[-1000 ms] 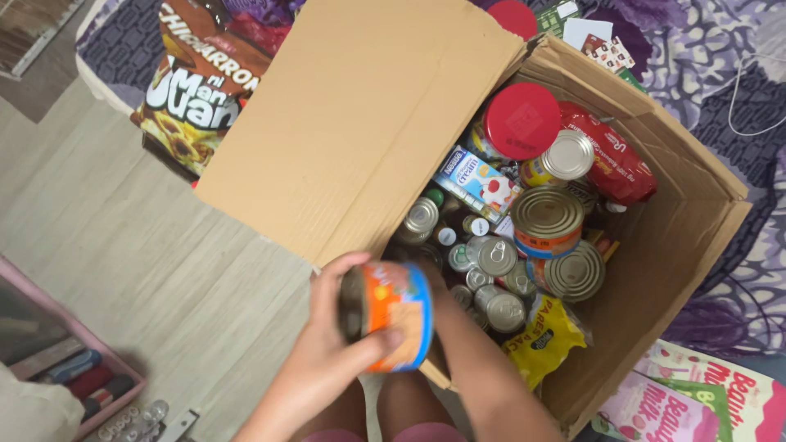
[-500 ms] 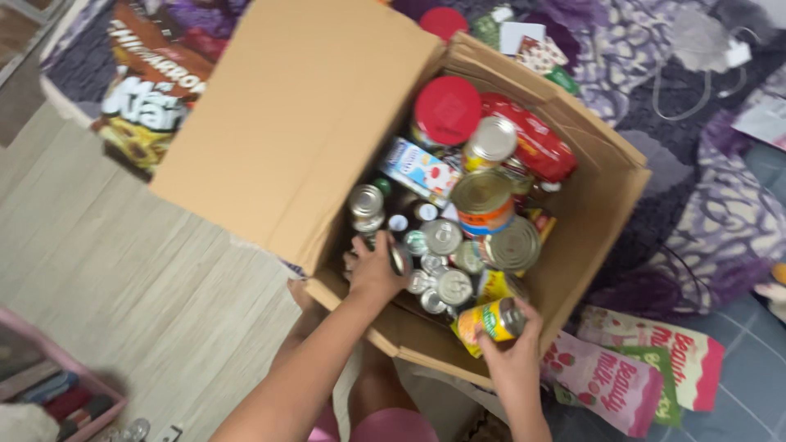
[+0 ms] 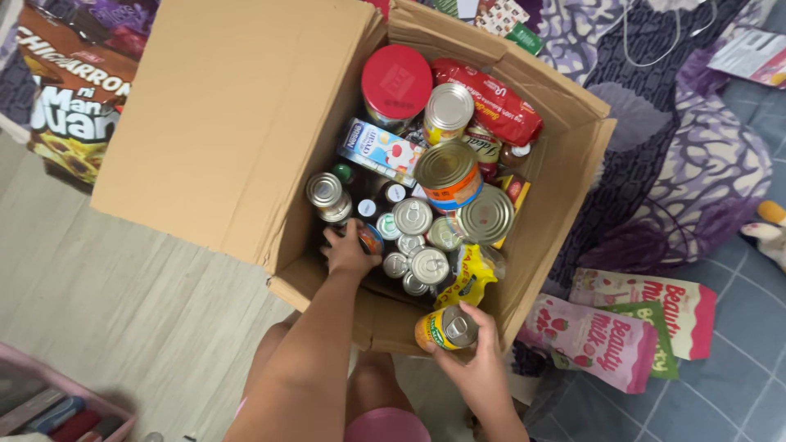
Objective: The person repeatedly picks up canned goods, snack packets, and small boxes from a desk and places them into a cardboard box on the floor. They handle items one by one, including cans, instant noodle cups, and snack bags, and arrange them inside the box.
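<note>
An open cardboard box (image 3: 565,115) holds several tin cans, a red-lidded tub (image 3: 397,80), a red pouch (image 3: 491,94) and a small milk carton (image 3: 378,150). My left hand (image 3: 348,252) reaches into the box's near left corner, its fingers closed on an orange and blue can (image 3: 371,239) among the small cans. My right hand (image 3: 476,362) grips a yellow and green can (image 3: 446,328) lying on its side over the box's near edge. A yellow packet (image 3: 468,282) sits just behind that can.
The box's big flap (image 3: 229,123) lies open to the left. A brown snack bag (image 3: 74,94) lies at top left, pink and green pouches (image 3: 610,340) at the right on purple bedding (image 3: 696,164). A pink tray (image 3: 45,401) stands at bottom left on the wooden floor.
My left hand carried the orange and blue can from in front of the box down into it. My right hand took hold of the yellow and green can and drew it to the near edge.
</note>
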